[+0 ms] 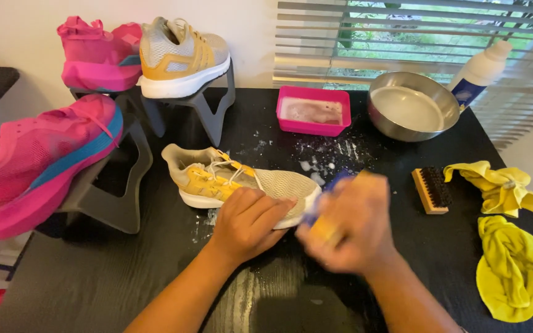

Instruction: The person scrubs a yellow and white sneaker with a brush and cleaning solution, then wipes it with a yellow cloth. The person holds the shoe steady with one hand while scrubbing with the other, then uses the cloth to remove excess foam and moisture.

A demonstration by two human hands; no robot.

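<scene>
While the left hand [248, 219] presses flat, fingers together, on the tan shoe [242, 182] on the black table [94, 277], the blurry right hand [350, 225] seems to grip a brush [325, 213]; scrub gently.

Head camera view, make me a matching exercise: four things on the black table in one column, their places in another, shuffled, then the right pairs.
Things:
1. tan and yellow shoe
2. wooden brush
3. pink tray
4. metal bowl

Places:
A. far edge, beside the white bottle
B. under the left hand
C. just left of the yellow cloths
D. far edge, left of the bowl

Pairs: 1-B, 2-C, 3-D, 4-A
</scene>
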